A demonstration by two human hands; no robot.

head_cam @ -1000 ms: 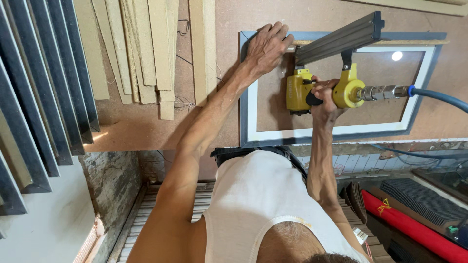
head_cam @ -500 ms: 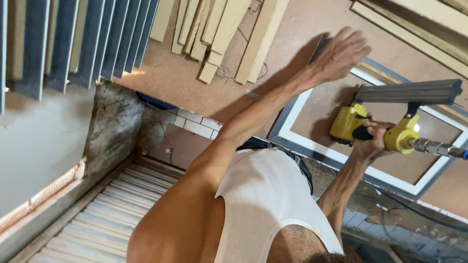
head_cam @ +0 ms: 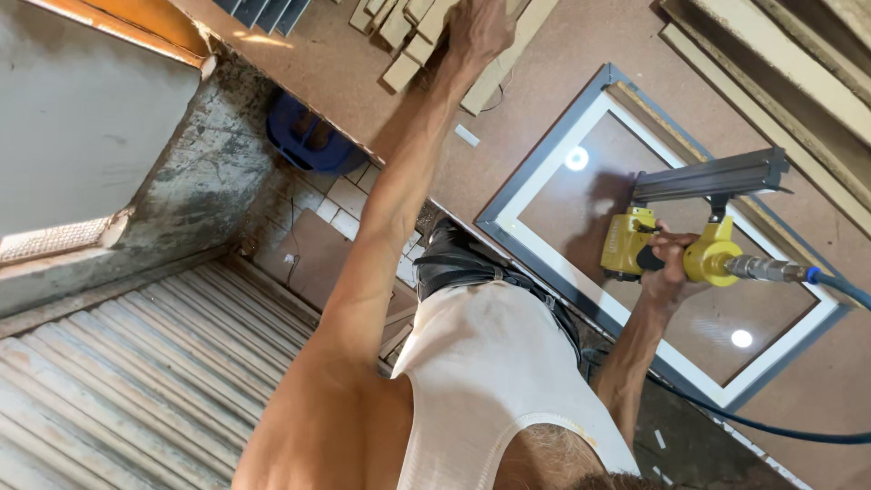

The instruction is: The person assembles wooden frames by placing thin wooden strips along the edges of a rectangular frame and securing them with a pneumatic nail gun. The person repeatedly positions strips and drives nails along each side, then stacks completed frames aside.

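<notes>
Yellow pneumatic nail gun [head_cam: 667,247] with dark long magazine, upright on grey-and-white picture frame [head_cam: 544,195].

One yellow pneumatic nail gun [head_cam: 667,254] with a long dark magazine. One blue air hose [head_cam: 839,289]. One rectangular grey-and-white picture frame [head_cam: 544,195]. Two bright round light reflections on its panel. One blue plastic container [head_cam: 304,141]. Several pale wooden strips [head_cam: 408,36], too overlapped to count exactly. Two hands: left hand [head_cam: 476,27], right hand [head_cam: 671,268].

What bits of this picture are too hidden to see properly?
- Head view: the left hand has its fingertips cut off by the top edge, so what they touch among the wood strips is unclear.
- The nail gun has its handle covered by the right hand.
- The blue hose runs off the right edge.
</notes>
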